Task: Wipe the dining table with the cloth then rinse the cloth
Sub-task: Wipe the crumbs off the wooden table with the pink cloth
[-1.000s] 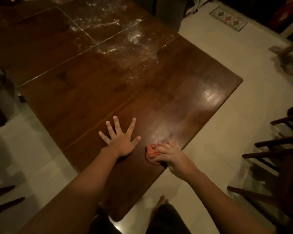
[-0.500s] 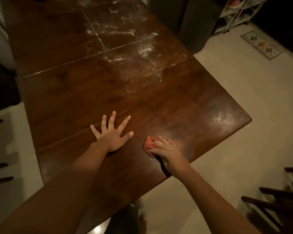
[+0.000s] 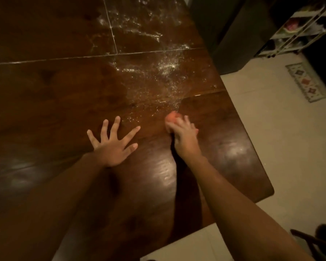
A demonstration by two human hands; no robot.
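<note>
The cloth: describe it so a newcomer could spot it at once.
On the dark wooden dining table, find the right hand. The cloth is the orange wad it grips, just nearer than the white smear; nothing else on the table is orange.

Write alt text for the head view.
Seen from above, a person's right hand holds a bunched orange cloth on a dark wooden dining table, at the near edge of a white powdery smear. The left hand rests flat beside it, fingers spread.
</note>
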